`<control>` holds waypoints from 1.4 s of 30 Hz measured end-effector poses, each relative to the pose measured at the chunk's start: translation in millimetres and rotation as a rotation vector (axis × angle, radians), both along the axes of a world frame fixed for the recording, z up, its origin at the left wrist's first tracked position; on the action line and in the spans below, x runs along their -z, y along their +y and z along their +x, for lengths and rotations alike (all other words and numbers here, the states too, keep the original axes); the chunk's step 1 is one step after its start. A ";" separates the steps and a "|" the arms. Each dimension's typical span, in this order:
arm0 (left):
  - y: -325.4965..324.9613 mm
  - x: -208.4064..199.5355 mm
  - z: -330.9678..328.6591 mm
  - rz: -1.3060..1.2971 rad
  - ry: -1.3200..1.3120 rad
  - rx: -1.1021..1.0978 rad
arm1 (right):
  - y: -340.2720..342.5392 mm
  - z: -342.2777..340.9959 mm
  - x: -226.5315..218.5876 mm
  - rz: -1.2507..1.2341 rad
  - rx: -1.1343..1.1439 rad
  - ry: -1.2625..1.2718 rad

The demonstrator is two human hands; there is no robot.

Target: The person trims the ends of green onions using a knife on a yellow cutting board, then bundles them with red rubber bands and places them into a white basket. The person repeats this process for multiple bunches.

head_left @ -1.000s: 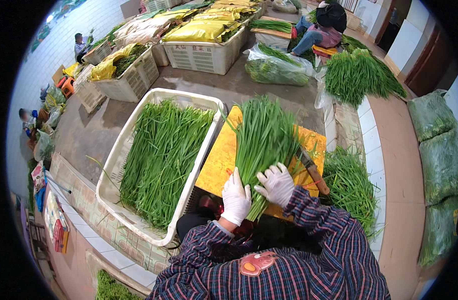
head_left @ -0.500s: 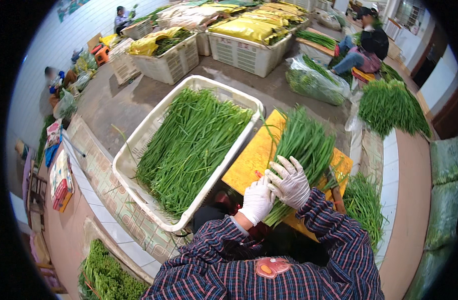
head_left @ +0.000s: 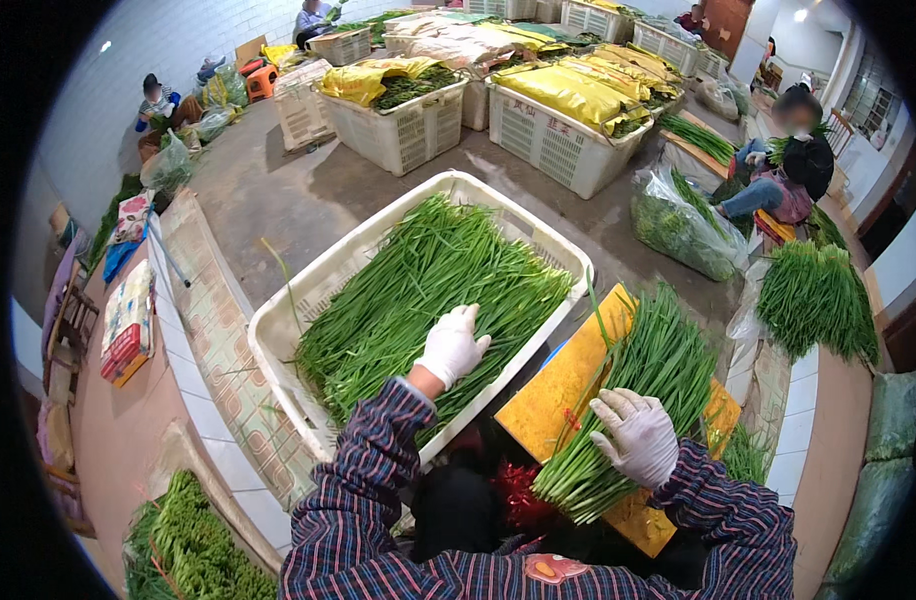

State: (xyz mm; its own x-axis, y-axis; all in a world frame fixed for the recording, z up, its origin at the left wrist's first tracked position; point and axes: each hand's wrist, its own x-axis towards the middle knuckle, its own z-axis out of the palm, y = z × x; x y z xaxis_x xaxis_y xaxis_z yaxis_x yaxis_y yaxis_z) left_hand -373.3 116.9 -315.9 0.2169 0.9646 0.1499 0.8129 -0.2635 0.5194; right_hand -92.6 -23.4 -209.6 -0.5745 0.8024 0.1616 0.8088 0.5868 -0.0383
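My left hand (head_left: 455, 345), in a white glove, is over the garlic chives (head_left: 408, 270) in the white plastic crate (head_left: 264, 345). Its fingers point away from me and hold nothing that I can see; whether they touch the leaves I cannot tell. To the right, a thick bunch of garlic chives (head_left: 663, 355) lies slantwise across a yellow board (head_left: 540, 400), pale stem ends toward me. Over its lower part curls my gloved right hand (head_left: 638, 437), holding it. A small red piece (head_left: 571, 419) shows by the stems.
Shiny red material (head_left: 523, 497) lies below the board. More greens stand at the lower left (head_left: 193, 545) and right (head_left: 816, 300). Beyond are a clear bag of greens (head_left: 688, 225), a seated person (head_left: 793, 170) and large white crates (head_left: 548, 140) with yellow covers.
My left hand has left the bunch and moved left and away, over the crate. My right hand stays on the bunch, now nearer its stem ends. The view has shifted.
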 end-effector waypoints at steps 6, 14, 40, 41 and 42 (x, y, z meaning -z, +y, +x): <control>80.0 67.0 64.8 -0.011 0.115 0.232 | 25.2 -19.6 -28.3 0.028 -0.077 0.168; 107.9 125.9 111.6 0.101 0.226 -0.053 | 65.0 -17.8 -10.7 -0.033 -0.020 0.171; 97.2 56.4 -17.1 -0.451 -0.968 0.325 | 282.6 -82.9 123.1 -1.043 0.341 1.466; 107.8 60.8 -22.7 -0.508 -0.963 0.287 | 278.9 -85.6 116.7 -1.056 0.335 1.460; 116.9 65.0 -20.9 -0.508 -0.917 0.265 | 276.7 -85.6 113.3 -1.067 0.336 1.457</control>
State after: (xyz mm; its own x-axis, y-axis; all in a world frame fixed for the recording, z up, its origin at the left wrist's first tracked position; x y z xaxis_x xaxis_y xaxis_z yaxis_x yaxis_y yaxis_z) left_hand -394.3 233.8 -380.8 0.4364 0.8987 -0.0429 0.0075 0.0440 0.9990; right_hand -178.3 253.4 -322.9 -0.2740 0.9231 -0.2699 -0.1404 -0.3161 -0.9383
